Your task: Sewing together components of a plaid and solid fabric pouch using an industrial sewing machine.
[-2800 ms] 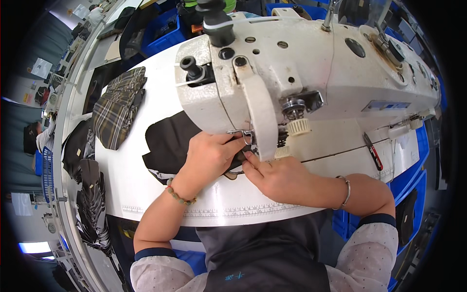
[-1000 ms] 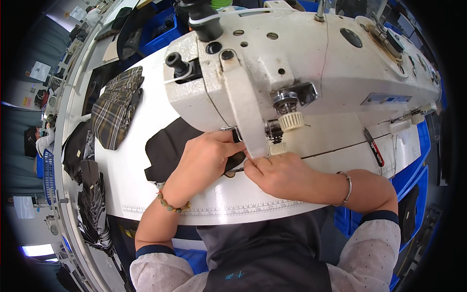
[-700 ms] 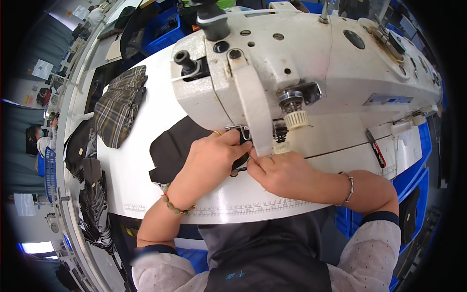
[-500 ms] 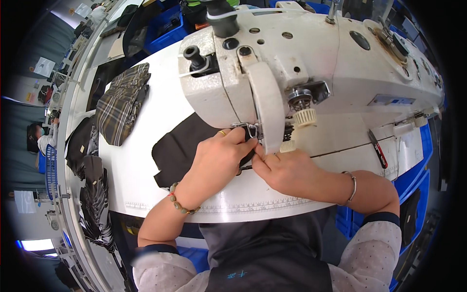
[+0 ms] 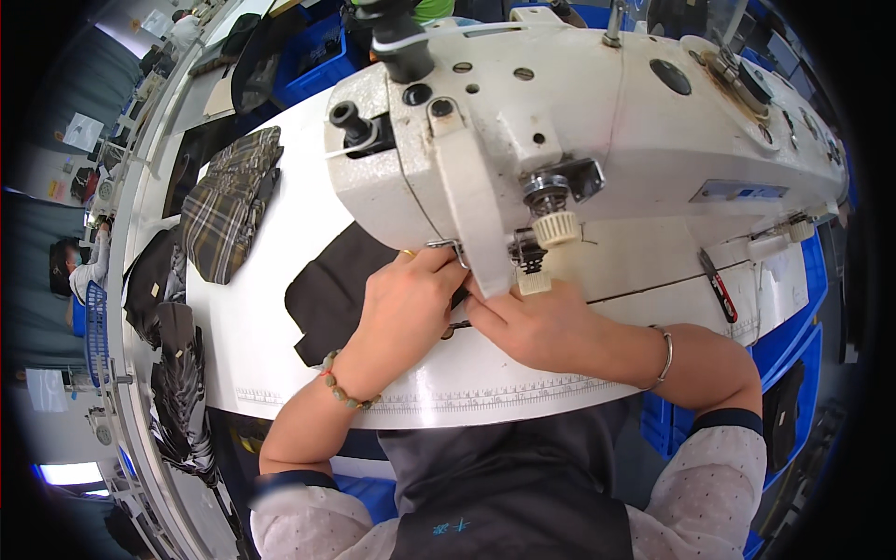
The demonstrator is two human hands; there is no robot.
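A black fabric piece (image 5: 338,291) lies flat on the white sewing table, its right end running under the head of a white sewing machine (image 5: 560,112). My left hand (image 5: 411,303) is closed, thumb and forefinger pinching the fabric just below the presser foot area. Close beside it, my right hand (image 5: 532,327) has its fingers bent together at the fabric's right end. The machine's white curved lever (image 5: 471,205) covers some of the right fingertips. The needle and the stitching spot are hidden behind hands and machine.
A plaid fabric stack (image 5: 231,205) lies at the table's left. Dark garments (image 5: 177,392) hang along the left edge. A red-and-black cutter (image 5: 719,287) rests right of my right hand. A printed ruler strip (image 5: 485,396) follows the front edge. Blue bins (image 5: 789,373) stand at right.
The view has shifted slightly, so the machine appears farther left. Both hands stay together at the fabric beneath the machine head, and the right fingertips are now more covered by the lever.
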